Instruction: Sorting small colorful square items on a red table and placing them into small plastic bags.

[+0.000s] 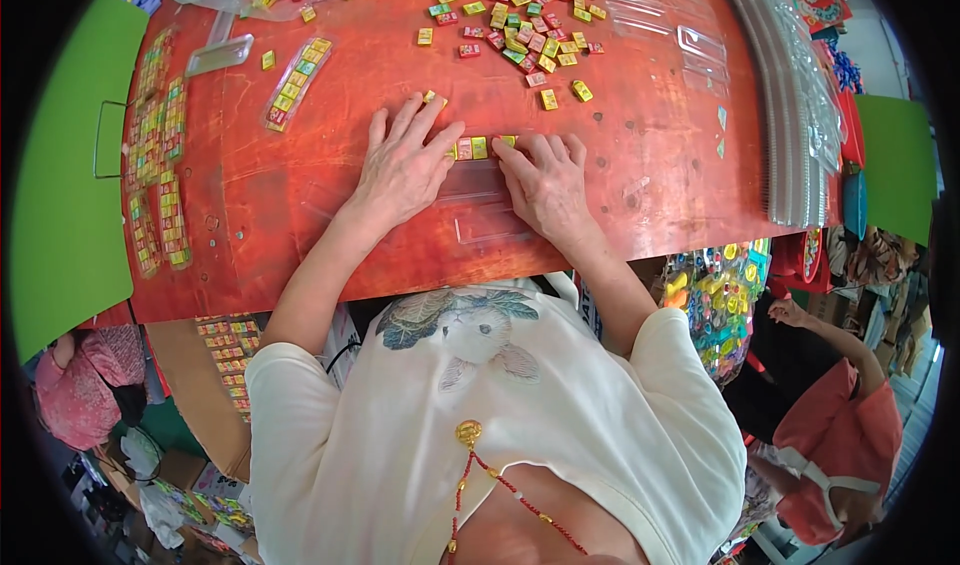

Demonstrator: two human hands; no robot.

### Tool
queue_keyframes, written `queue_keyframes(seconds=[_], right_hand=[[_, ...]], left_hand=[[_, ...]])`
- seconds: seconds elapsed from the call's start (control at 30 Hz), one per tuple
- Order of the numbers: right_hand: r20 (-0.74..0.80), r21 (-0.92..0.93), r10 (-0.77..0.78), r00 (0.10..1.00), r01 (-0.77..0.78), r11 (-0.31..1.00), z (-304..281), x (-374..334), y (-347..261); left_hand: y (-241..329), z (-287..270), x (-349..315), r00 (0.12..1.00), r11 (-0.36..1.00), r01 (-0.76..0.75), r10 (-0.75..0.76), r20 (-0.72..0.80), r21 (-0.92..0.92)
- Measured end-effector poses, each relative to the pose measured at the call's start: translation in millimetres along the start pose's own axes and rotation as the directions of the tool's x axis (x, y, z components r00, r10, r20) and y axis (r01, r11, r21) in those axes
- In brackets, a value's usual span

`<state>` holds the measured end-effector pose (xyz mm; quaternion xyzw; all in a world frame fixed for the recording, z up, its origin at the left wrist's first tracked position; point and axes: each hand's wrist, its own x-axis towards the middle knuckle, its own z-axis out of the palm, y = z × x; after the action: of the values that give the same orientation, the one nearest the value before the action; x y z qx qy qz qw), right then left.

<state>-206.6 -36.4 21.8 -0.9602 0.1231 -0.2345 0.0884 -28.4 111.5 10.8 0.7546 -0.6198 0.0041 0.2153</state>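
In front of me on the red table, a short row of small yellow, red and pink boxes (pixel 478 149) lies between my hands. My left hand (pixel 400 170) is spread, palm down, with a fingertip at the row's left end. Another small yellow box (pixel 429 96) shows at its forward fingertips. My right hand (pixel 545 180) has bent fingers, closed at a yellow box (pixel 509 141) at the row's right end; its fingers partly hide that box. Just nearer to me lies a clear plastic tray (pixel 490 228).
Loose small boxes (pixel 520 40) are scattered at the far middle. A filled clear tray (pixel 298 85) lies beyond my left hand; packed rows (pixel 158 155) line the left edge. Stacked clear trays (pixel 790 95) run along the right. Other people (pixel 840 425) are at both sides.
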Motion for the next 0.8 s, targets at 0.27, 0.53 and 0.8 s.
queue_keyframes(seconds=[0.27, 0.53, 0.8], right_hand=[[-0.035, 0.058, 0.057, 0.998, -0.055, 0.997, 2, -5, 3], [0.024, -0.096, -0.005, 1.0, 0.007, 0.995, -3, -9, -3], [0.003, 0.037, 0.066, 0.998, -0.066, 0.997, -12, -8, 3]], left_hand=[[3, 0, -3, 1.0, 1.0, 0.002, -0.002, -0.001, 0.029], [6, -1, -4, 0.998, 0.999, 0.031, -0.032, 0.06, 0.029], [1, 2, -8, 1.0, 1.0, 0.011, -0.012, 0.015, 0.014]])
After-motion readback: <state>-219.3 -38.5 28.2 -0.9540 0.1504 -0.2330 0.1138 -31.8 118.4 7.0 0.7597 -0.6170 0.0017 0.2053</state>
